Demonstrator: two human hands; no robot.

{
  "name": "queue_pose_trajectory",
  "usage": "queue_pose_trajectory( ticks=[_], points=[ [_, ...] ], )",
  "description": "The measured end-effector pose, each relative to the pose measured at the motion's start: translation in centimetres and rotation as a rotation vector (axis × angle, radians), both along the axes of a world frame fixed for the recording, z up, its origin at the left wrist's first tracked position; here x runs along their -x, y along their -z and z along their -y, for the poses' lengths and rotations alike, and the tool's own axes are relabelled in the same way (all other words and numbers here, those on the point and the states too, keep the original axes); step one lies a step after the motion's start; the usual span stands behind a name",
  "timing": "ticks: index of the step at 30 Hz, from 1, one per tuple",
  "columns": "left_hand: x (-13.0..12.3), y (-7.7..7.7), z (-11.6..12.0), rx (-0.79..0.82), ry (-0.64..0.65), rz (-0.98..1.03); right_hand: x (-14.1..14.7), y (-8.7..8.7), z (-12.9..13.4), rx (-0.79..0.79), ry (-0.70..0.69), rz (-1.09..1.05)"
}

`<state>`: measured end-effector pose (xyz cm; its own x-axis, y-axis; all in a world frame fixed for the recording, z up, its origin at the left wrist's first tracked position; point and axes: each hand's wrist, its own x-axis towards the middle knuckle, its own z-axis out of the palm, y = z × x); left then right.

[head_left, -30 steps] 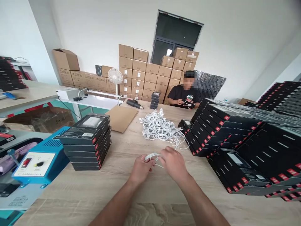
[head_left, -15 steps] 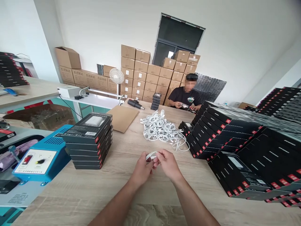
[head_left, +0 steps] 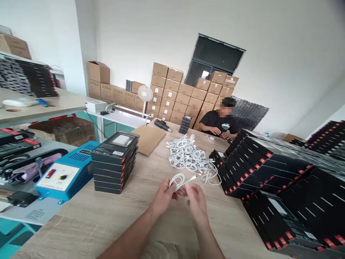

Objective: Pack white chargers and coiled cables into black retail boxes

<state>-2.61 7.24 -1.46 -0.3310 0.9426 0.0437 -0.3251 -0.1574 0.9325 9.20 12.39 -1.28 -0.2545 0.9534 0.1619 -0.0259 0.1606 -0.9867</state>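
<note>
Your left hand (head_left: 163,198) is clenched around a small coil of white cable (head_left: 176,181), with the loop standing up out of your fingers. A plug (head_left: 193,177) at the cable's end sticks out to the right, just above your right hand (head_left: 196,202). That hand is half curled, its fingertips close under the cable, but you can't tell from this view whether it's pinching anything. Both hands are close together above the light wood desk (head_left: 81,225).

Straight ahead of them lies a tangled heap of white cables (head_left: 188,156), its loose ends trailing toward a long bank of black boxes (head_left: 256,167) on your right. To your left is a stack of black boxes (head_left: 114,167), and beside it a blue control box (head_left: 63,181) with a red switch and a knob. Beyond the heap are a brown cardboard sheet (head_left: 148,138), a heat gun (head_left: 162,125) and a short stack of small black boxes (head_left: 185,124). Across the desk, a co-worker in a black T-shirt (head_left: 218,123) has both hands low, near something small. Cardboard cartons (head_left: 172,95) are piled against the wall behind, next to a white fan (head_left: 145,93).
</note>
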Motion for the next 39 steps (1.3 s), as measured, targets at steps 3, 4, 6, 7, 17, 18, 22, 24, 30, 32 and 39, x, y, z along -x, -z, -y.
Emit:
queue_pose_trajectory(
  ticks=[3, 4, 6, 7, 17, 18, 22, 24, 30, 32, 39],
  points=[
    [-0.6, -0.1, 0.1, 0.029, 0.089, -0.004, 0.4, 0.3, -0.4, 0.223, -0.200, -0.168],
    [-0.7, -0.1, 0.1, 0.042, 0.104, -0.012, 0.6, 0.3, -0.5, 0.279, -0.222, -0.223],
    [-0.9, -0.2, 0.1, 0.064, 0.121, -0.031, 0.9, 0.3, -0.5, 0.329, -0.209, -0.318],
    [-0.9, -0.3, 0.1, 0.076, 0.129, -0.038, 1.0, 0.3, -0.3, 0.332, -0.186, -0.355],
    [-0.5, -0.3, 0.0, 0.313, 0.299, 0.112, -9.0, -3.9, -1.9, -0.114, 0.249, -0.010],
    [-0.2, -0.1, -0.2, 0.340, 0.267, 0.113, -12.1, -5.0, -2.0, -0.231, 0.327, 0.237],
    [0.1, -0.1, -0.6, 0.353, 0.168, 0.090, -23.4, -8.5, -2.9, -0.454, 0.720, 1.046],
    [0.0, -0.2, -0.7, 0.333, 0.167, 0.041, -26.8, -8.9, -3.7, -0.472, 0.746, 1.318],
    [0.1, -0.1, -0.8, 0.286, 0.223, -0.155, -29.3, -6.9, -4.9, -0.589, 0.605, 1.625],
    [0.1, 0.1, -0.6, 0.270, 0.239, -0.174, -28.9, -6.7, -4.2, -0.700, 0.603, 1.610],
    [-5.3, -1.5, 0.7, 0.384, 0.450, 0.209, -19.4, -5.1, 3.4, -1.024, 0.381, 1.239]
  ],
)
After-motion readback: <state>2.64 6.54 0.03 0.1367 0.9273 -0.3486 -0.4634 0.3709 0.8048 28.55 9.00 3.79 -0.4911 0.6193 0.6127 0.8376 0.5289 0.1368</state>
